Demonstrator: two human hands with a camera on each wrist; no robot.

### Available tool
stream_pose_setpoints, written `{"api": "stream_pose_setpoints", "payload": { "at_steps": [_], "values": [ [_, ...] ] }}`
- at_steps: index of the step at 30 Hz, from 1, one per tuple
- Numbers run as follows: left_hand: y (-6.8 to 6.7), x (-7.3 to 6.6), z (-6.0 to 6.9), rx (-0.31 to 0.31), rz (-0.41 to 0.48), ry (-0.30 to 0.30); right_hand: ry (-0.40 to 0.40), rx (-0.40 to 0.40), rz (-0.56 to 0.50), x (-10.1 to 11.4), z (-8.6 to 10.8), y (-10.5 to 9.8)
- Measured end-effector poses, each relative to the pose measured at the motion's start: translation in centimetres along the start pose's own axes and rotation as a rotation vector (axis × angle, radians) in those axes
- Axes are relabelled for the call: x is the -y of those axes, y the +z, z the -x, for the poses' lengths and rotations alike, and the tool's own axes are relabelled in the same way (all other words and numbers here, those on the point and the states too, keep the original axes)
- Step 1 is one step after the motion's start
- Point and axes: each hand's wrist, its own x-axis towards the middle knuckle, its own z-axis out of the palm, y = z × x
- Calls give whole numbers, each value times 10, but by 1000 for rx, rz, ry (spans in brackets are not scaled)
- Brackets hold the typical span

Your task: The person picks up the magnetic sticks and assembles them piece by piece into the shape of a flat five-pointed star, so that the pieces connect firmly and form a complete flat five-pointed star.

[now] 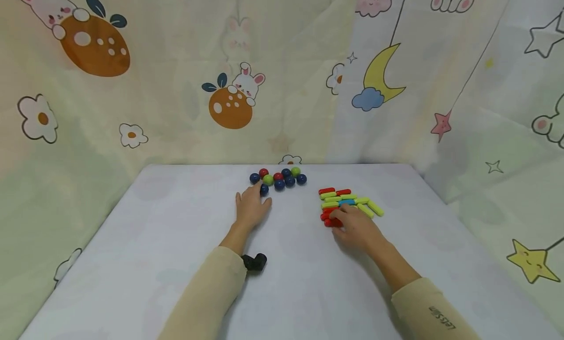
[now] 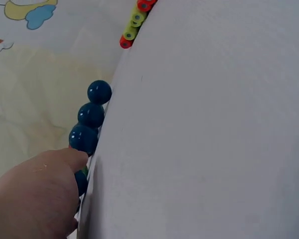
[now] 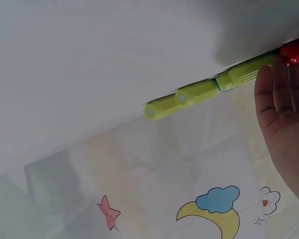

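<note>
Glossy balls in dark blue, red and green lie at the table's far side; a blue ball (image 1: 279,185) is among the nearer ones. My left hand (image 1: 251,206) reaches the left end of this group, thumb spread out to the side and fingertips beside another blue ball (image 1: 264,190). In the left wrist view the hand (image 2: 40,186) partly covers some balls. My right hand (image 1: 358,227) is at the near edge of a cluster of short plastic sticks, its fingers over a red stick (image 1: 333,223). In the right wrist view, fairly straight fingers (image 3: 266,94) touch the red piece (image 3: 295,50).
Yellow-green sticks (image 1: 375,207), a blue stick (image 1: 346,202) and more red sticks (image 1: 343,192) lie around the right hand. A white table (image 1: 291,291) carries everything. A printed cloth (image 1: 291,85) hangs behind it. A black device (image 1: 254,262) sits at the left wrist.
</note>
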Motion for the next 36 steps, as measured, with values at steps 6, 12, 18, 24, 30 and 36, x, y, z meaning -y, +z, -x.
{"api": "stream_pose_setpoints", "payload": {
  "at_steps": [6,12,18,24,30,36],
  "values": [
    [6,-3,-2,-125,46,-35,11,50,-32,3,-5,4],
    [-5,9,14,-109,123,50,18,102,-97,7,-5,7],
    [-22,26,41,37,232,108,27,93,-143,8,-3,1],
    [-35,35,73,116,301,113,27,98,-173,7,-3,-4],
    [-41,30,95,144,349,105,5,72,-218,17,-4,-5],
    [-40,23,109,162,335,174,-6,97,-262,37,-6,-4]
  ]
}}
